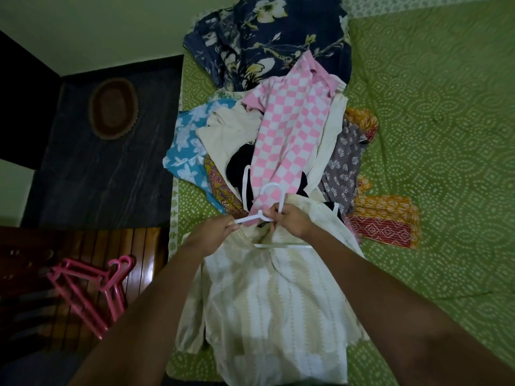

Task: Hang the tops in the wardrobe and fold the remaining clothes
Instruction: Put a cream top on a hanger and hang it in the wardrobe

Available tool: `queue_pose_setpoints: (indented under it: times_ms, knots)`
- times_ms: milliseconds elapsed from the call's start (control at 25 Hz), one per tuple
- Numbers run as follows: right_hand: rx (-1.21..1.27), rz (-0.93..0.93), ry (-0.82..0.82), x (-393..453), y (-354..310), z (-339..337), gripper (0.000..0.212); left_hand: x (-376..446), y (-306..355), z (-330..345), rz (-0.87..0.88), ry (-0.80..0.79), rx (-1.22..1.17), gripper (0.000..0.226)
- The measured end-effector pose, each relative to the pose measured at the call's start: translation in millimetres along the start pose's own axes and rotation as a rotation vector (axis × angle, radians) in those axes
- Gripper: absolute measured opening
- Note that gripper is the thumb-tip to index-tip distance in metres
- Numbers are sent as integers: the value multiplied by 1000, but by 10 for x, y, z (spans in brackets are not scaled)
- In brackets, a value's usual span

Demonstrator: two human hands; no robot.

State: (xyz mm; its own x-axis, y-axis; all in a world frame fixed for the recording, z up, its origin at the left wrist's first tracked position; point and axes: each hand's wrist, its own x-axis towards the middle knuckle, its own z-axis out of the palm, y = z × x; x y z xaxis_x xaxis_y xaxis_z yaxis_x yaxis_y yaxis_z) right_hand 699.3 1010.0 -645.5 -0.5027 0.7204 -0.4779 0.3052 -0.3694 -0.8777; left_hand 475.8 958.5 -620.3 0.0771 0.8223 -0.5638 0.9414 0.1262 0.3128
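A cream top with white woven stripes (267,302) lies on the green bedspread (432,135) right below me. A white plastic hanger (274,192) sits at its neckline, one arm partly inside the fabric. My left hand (214,232) pinches the collar by the hanger's left arm. My right hand (292,221) grips the hanger at the base of its hook. Beyond them lies a pile of clothes: a pink-and-white checked garment (289,135), a blue floral piece (186,146), a cream garment (225,132) and a grey printed one (345,160).
A dark blue floral cloth (267,40) lies at the far end of the bed. An orange and red printed cloth (384,221) is to the right of the pile. Pink hangers (92,285) rest on a wooden surface at the left. An oval mat (113,108) lies on the dark floor.
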Motion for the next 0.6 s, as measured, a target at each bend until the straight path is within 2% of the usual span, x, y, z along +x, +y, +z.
queue_pose_setpoints:
  times_ms: [40, 120, 160, 200, 240, 280, 360, 400, 520, 600]
  knots:
    - [-45, -11, 77, -41, 13, 12, 18, -21, 43, 27, 50, 18, -60, 22]
    - [-259, -32, 450, -195, 145, 50, 50, -70, 151, 67, 87, 116, -33, 17]
    - [-392, -84, 610, -308, 218, 70, 56, -93, 191, 78, 72, 154, -15, 17]
    - [-489, -155, 656, -401, 291, 109, 52, -124, 226, 68, 49, 176, -15, 18]
    - [-549, -203, 576, -488, 293, 169, 44, -151, 243, 62, 34, 183, -38, 20]
    - [-595, -205, 426, -515, 281, 247, 39, -178, 262, 48, 38, 191, -75, 21]
    - [-610, -182, 179, -498, 146, 441, 44, -245, 295, 16, 84, 223, -124, 21]
    - [-552, -196, 160, -494, 60, 542, 41, -301, 315, -10, 104, 248, -135, 21]
    - [-312, -304, 268, -547, -115, 773, 19, -479, 364, -132, 103, 331, -206, 21]
    - [-253, -328, 291, -709, -160, 866, 12, -643, 389, -194, 126, 367, -260, 20]
